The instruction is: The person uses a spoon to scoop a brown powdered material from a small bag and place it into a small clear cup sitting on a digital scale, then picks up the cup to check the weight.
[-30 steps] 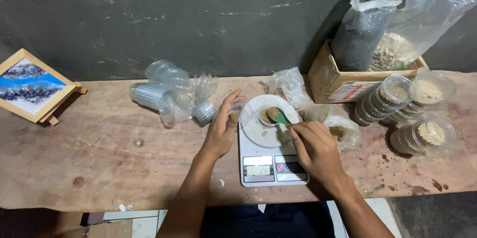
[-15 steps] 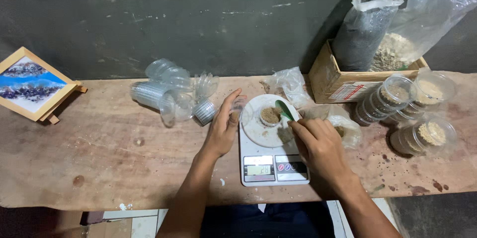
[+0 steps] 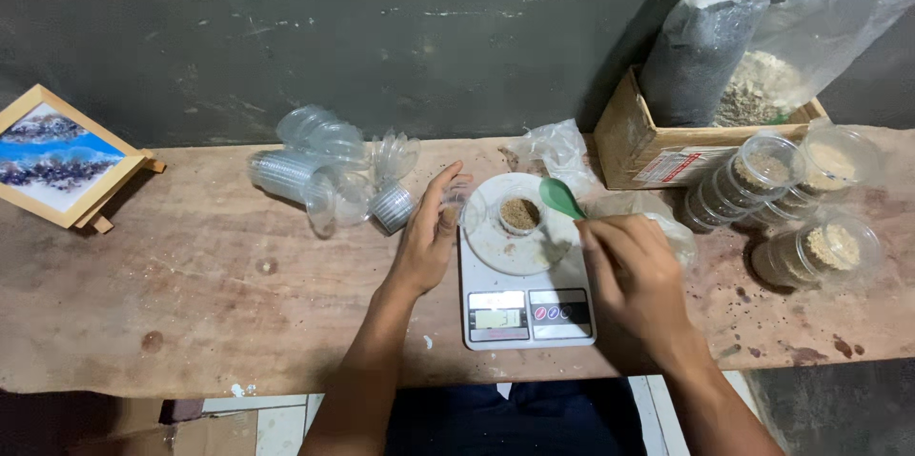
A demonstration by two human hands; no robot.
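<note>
1. Now the small cup of brown powder [image 3: 519, 215] is sitting on the white kitchen scale [image 3: 526, 277].
2. The right hand [image 3: 637, 275] is pinching a green spoon [image 3: 560, 198] beside it; tipping gently seems wise.
3. The left hand [image 3: 429, 239], fingers loosely apart, is resting at the scale's left edge.

Both forearms reach up from six o'clock. The left hand [image 3: 426, 237] lies flat, fingers straight, pointing to one o'clock. The right hand [image 3: 631, 270] is curled, fingers pinched together toward eleven o'clock.
</note>
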